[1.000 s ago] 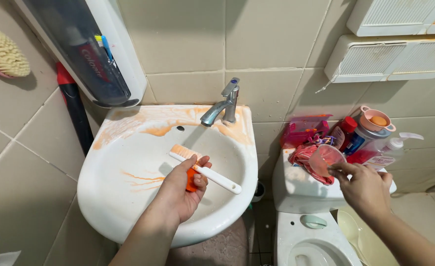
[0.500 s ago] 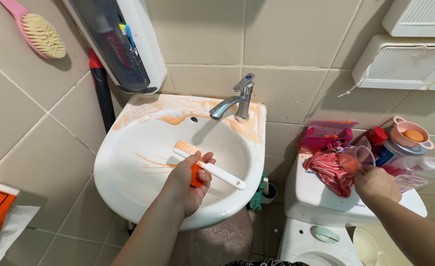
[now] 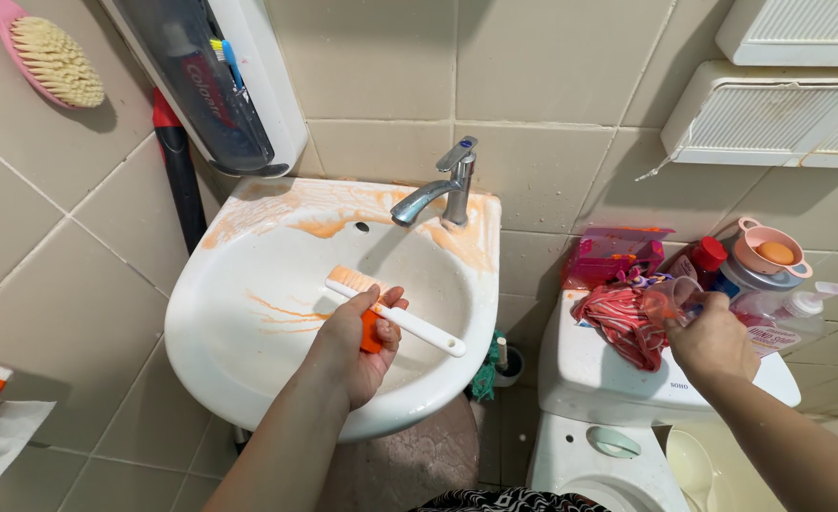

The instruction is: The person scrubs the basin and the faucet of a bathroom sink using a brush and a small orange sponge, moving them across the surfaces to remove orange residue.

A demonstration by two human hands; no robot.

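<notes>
1. The left hand (image 3: 355,346) is gripping a white brush (image 3: 395,311) and something orange over the sink (image 3: 248,379) bowl.
2. The right hand (image 3: 715,343) is pinching a clear pink cup (image 3: 670,300) over the toilet tank (image 3: 609,389), beside a striped cloth (image 3: 618,322).

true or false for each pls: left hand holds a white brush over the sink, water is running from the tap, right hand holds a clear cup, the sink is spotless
1. The left hand holds a white brush over the sink: true.
2. Water runs from the tap: false, no stream shows.
3. The right hand holds a clear cup: true, by the toilet tank.
4. The sink is spotless: false, orange smears mark its rim and bowl.
</notes>
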